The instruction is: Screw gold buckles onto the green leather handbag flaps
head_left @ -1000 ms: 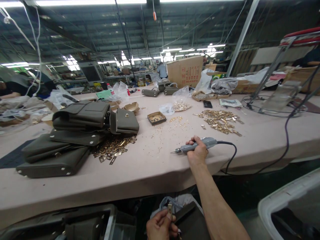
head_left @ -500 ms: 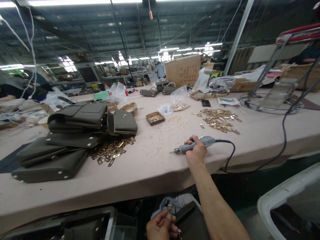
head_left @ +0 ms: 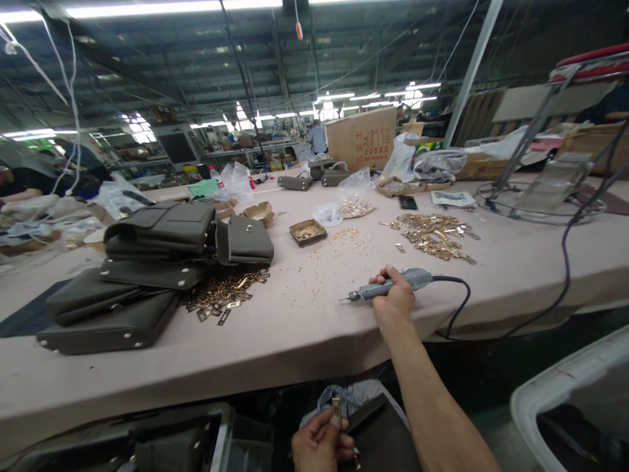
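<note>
My right hand (head_left: pixel 394 294) is closed around a grey corded electric screwdriver (head_left: pixel 369 291) over the table's front part, its bit pointing left. Low in the view, my left hand (head_left: pixel 322 442) pinches a small gold metal plate (head_left: pixel 336 408) upright between thumb and fingers. Just right of that hand, a dark olive leather bag piece (head_left: pixel 381 436) lies below the table edge, with a bit of gold hardware on it. Tiny gold screws (head_left: pixel 314 272) are scattered on the cloth beyond the screwdriver. A small box (head_left: pixel 307 240) holds more small gold parts.
Stacked olive bags (head_left: pixel 157 249) stand at left beside a pile of dark metal frames (head_left: pixel 226 295). Gold clasp parts (head_left: pixel 435 235) lie at right on the pale tablecloth (head_left: pixel 295 341). A wire stand (head_left: pixel 531 157), a cardboard box (head_left: pixel 361 139) and a white bin (head_left: pixel 565 373) surround the area.
The whole view has shifted slightly, so things appear a little further right. Both hands keep their holds on the screwdriver and the gold plate.
</note>
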Demonstrator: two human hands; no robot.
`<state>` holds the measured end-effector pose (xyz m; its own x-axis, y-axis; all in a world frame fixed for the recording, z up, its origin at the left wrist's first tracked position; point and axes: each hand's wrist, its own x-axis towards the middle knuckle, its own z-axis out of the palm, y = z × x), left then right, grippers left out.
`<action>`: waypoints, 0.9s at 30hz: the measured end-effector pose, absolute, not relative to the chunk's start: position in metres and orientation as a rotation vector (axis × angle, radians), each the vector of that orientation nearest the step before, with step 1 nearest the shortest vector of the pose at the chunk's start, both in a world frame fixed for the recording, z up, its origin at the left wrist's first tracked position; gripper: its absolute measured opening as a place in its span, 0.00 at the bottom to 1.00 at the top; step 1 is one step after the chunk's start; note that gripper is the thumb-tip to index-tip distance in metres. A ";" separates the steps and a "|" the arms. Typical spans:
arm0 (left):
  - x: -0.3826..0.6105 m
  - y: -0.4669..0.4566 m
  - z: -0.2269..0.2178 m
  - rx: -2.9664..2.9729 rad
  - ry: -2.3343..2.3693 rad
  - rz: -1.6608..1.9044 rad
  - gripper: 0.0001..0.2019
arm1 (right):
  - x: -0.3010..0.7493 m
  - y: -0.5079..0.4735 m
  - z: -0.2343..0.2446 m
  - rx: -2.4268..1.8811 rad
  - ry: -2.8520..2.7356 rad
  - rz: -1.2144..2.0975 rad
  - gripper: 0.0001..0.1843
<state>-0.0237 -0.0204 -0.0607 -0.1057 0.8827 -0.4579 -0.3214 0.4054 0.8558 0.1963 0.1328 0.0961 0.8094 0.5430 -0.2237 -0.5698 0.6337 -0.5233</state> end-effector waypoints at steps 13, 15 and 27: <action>-0.019 -0.022 -0.054 0.546 1.302 1.117 0.33 | 0.211 0.117 0.098 -0.633 0.053 0.621 0.14; -0.019 -0.022 -0.054 0.549 1.299 1.115 0.32 | 0.211 0.117 0.096 -0.641 0.067 0.625 0.14; -0.023 -0.021 -0.059 0.578 1.288 1.087 0.35 | 0.210 0.120 0.095 -0.667 0.058 0.578 0.13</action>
<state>-0.0228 -0.0213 -0.0585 -0.0828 0.8801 -0.4675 -0.3130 0.4224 0.8506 0.2097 0.1199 0.0953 0.8419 0.4876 -0.2311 -0.5237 0.6354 -0.5674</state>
